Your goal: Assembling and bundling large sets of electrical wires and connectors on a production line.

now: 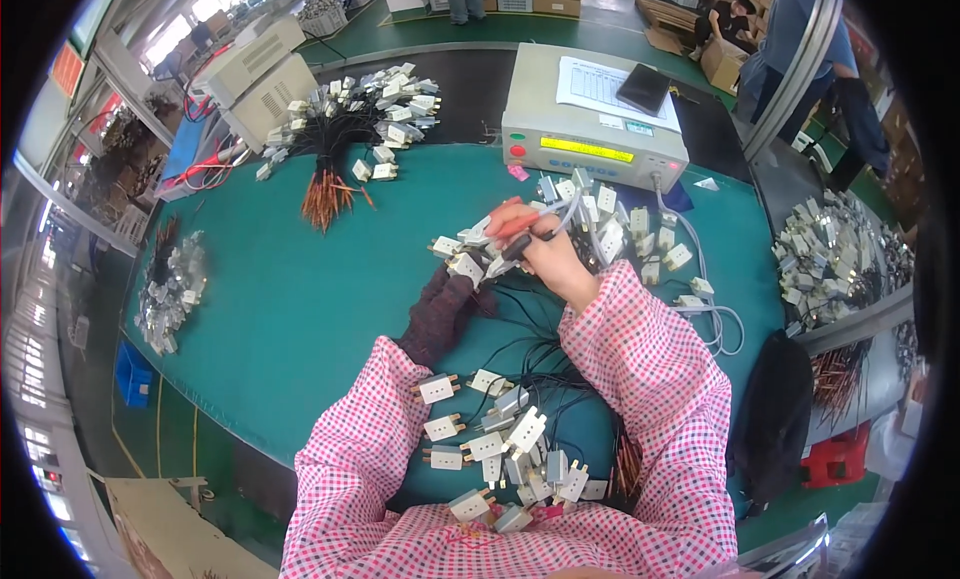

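Plugs [526, 431] on black cables [545, 363] lie heaped nearest on the green counter [270, 289]. Past them, the gloved left hand [438, 314] has its grip closed on a white plug [465, 267], and the bare right hand [561, 264] grips a red probe [516, 225] and a black probe [517, 247] just beside it. Loose plugs [640, 221] lie farther on, before a beige tester [530, 109]; a cable bundle [330, 144] fans out toward the far left.
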### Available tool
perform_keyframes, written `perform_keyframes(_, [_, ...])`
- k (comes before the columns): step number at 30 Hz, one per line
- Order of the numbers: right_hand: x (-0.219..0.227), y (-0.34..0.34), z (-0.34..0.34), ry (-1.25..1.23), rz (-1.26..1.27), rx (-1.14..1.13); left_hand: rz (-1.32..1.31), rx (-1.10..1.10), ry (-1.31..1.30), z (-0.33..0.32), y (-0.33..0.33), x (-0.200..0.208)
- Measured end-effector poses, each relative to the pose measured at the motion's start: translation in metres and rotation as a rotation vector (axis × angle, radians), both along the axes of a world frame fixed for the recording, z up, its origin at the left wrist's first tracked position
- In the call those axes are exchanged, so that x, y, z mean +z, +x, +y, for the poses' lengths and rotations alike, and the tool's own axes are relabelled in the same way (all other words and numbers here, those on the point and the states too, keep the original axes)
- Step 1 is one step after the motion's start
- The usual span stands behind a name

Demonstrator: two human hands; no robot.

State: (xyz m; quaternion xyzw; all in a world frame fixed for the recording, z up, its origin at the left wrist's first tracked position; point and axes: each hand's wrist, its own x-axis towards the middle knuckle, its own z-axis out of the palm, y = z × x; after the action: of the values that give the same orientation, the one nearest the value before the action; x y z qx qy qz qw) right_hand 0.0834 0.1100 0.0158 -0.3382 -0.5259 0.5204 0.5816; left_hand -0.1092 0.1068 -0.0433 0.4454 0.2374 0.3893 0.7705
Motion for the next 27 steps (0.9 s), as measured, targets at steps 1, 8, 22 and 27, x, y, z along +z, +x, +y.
perform_keyframes(1, [-0.008,0.0,0.004,-0.002,-0.003,0.002,-0.003,0.002,-0.002,0.0,0.004,0.001])
perform_keyframes(8, [-0.015,0.003,0.014,0.141,-0.129,0.102,-0.198,-0.126,-0.034,0.011,0.005,0.004])
perform_keyframes(22, [-0.014,0.001,0.003,0.224,-0.242,0.003,-0.237,-0.129,-0.098,0.0,0.005,0.007])
perform_keyframes(27, [-0.015,-0.012,0.001,0.042,-0.014,0.023,-0.307,-0.094,-0.103,0.002,0.01,0.002])
